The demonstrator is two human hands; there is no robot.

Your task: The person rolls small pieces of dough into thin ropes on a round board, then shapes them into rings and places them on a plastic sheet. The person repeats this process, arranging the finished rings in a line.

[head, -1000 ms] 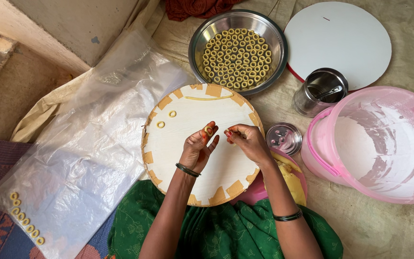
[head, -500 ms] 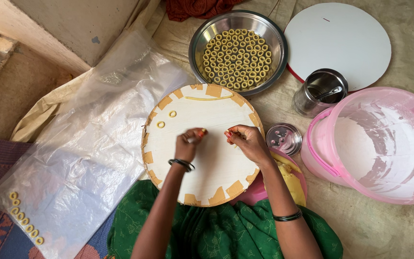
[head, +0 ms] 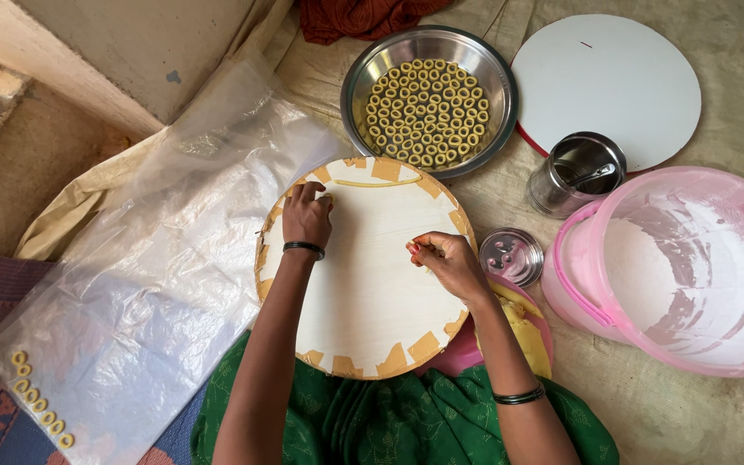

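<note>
A round white board [head: 363, 293] with tan tape around its rim lies in front of me. My left hand [head: 306, 215] rests on its upper left part, fingers curled over small dough rings there. A thin yellow dough strip [head: 377, 182] lies along the board's far edge. My right hand [head: 443, 261] hovers over the board's right side, fingertips pinched together on a small bit of dough. A steel bowl [head: 356, 76] filled with several dough rings [head: 424, 110] stands just beyond the board.
A clear plastic sheet [head: 157, 293] spreads to the left, with several dough rings [head: 38, 405] at its near corner. To the right stand a pink tub [head: 691, 267], a steel cup [head: 574, 172], a small steel lid [head: 511, 256] and a white round lid [head: 606, 82].
My left hand moved from the board's middle up to its upper left, over the rings. A long dough strip now lies along the far edge. My right hand stayed nearly still.
</note>
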